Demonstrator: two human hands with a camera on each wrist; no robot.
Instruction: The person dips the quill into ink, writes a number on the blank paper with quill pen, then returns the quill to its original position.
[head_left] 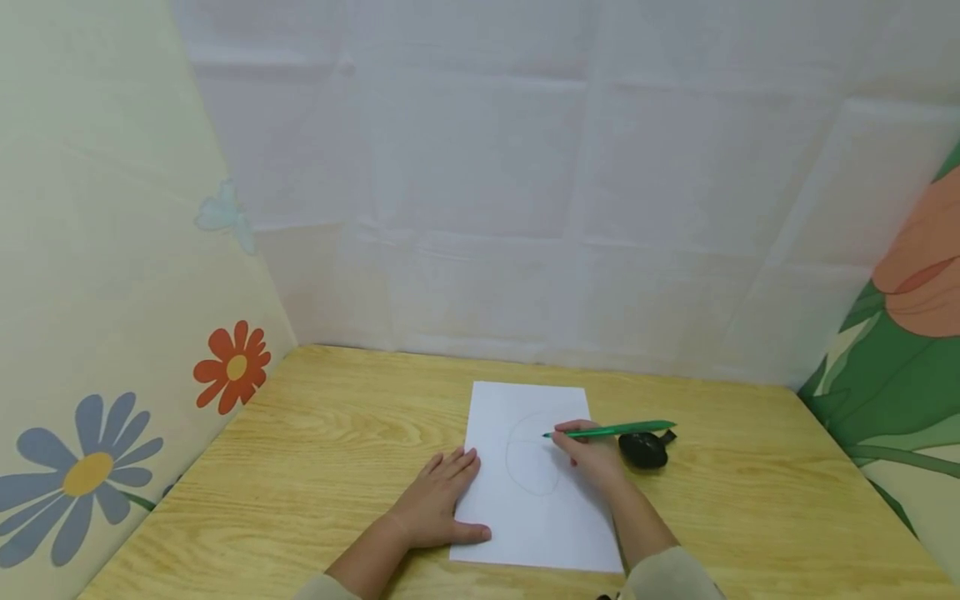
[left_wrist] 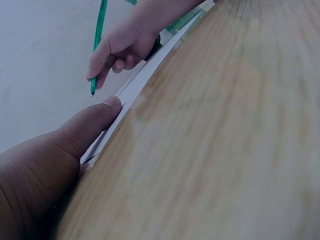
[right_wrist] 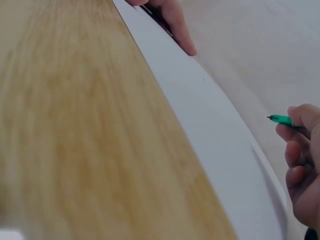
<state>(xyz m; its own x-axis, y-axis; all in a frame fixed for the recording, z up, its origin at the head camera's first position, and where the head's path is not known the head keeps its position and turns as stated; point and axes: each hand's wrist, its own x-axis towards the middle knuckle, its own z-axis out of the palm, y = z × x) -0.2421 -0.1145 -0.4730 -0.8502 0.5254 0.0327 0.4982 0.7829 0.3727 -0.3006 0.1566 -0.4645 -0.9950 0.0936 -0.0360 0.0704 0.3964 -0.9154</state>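
Note:
A white sheet of paper (head_left: 487, 417) lies on the table in the head view, carrying a faint, large rounded outline with a line across its upper part. My right hand (head_left: 592, 462) pinches a green pen (head_left: 615, 430) near its tip, over the right half of the sheet. In the right wrist view the dark point of the pen (right_wrist: 280, 119) sticks out past the thumb and forefinger. My left hand (head_left: 438, 504) rests flat with fingers spread on the sheet's left edge. Its thumb shows large in the left wrist view, by the paper's edge.
A shiny black rounded object (head_left: 643, 450) with a short tab sits just right of my right hand. The wood-grain table (head_left: 337, 425) runs back to a white creased sheet wall (head_left: 480, 208). Flower-patterned panels stand on the left and right.

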